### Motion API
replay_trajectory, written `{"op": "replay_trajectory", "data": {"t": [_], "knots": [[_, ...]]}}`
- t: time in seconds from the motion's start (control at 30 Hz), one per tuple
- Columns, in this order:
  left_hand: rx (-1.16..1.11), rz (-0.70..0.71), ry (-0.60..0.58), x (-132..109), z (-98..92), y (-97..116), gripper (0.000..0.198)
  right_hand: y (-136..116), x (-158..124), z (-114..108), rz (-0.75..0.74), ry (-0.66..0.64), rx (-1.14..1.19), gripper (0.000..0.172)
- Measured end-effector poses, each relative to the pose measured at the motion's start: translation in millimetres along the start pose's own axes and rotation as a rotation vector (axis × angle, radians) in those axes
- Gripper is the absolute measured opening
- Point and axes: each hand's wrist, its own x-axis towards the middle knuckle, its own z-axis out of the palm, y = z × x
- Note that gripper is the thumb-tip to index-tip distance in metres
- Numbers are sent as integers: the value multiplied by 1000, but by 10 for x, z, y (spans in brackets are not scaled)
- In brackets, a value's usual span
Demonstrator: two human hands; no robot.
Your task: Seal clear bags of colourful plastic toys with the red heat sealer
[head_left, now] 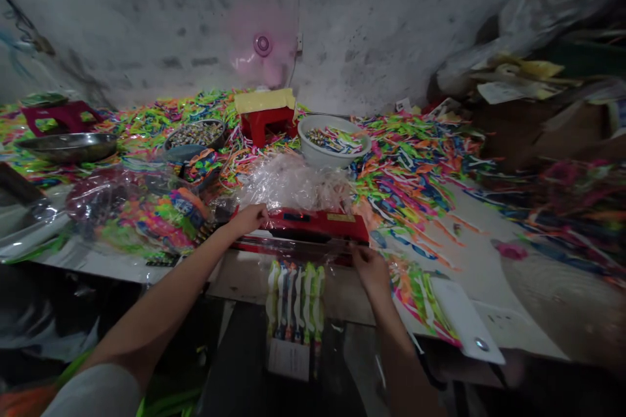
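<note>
A red heat-sealing machine [313, 225] lies across the front of the table. My left hand [250, 217] rests on its left end, fingers curled over the bar. My right hand [369, 268] pinches the right edge of a clear plastic bag [298, 313] at the machine's mouth. The bag hangs toward me and holds several coloured toothbrushes with a white card at the bottom.
Heaps of coloured toothbrushes [411, 169] cover the table. Behind the sealer lie crumpled clear bags [293, 186], a white bowl [332, 140], a red stool [267, 120], a pink fan [263, 45] and metal dishes [68, 146]. A white clipboard [464, 319] lies at right.
</note>
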Motion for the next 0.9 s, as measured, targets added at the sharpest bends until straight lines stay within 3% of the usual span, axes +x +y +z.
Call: {"op": "replay_trajectory", "data": {"t": [0.1, 0.2, 0.3, 0.4, 0.5, 0.6, 0.77, 0.9], "knots": [[-44, 3, 39, 25, 22, 7, 21, -413, 249, 162, -289, -77, -13, 20], [28, 14, 75, 13, 29, 48, 25, -836, 468, 515, -506, -408, -239, 27], [174, 36, 71, -48, 17, 62, 31, -1105, 632, 751, -495, -781, -657, 27], [237, 34, 99, -125, 17, 14, 30, -1174, 776, 694, -427, -943, -896, 27], [232, 28, 166, -182, 49, -52, 25, -1112, 899, 449, -397, -1021, -953, 27], [169, 22, 222, -205, 94, -79, 24, -1027, 964, 235, -500, -1051, -965, 27], [145, -16, 257, -208, 120, -12, 23, -967, 931, 145, -559, -810, -1106, 26], [148, 65, 293, -321, 122, 119, 23, -909, 801, 99, -578, -737, -917, 27]]}}
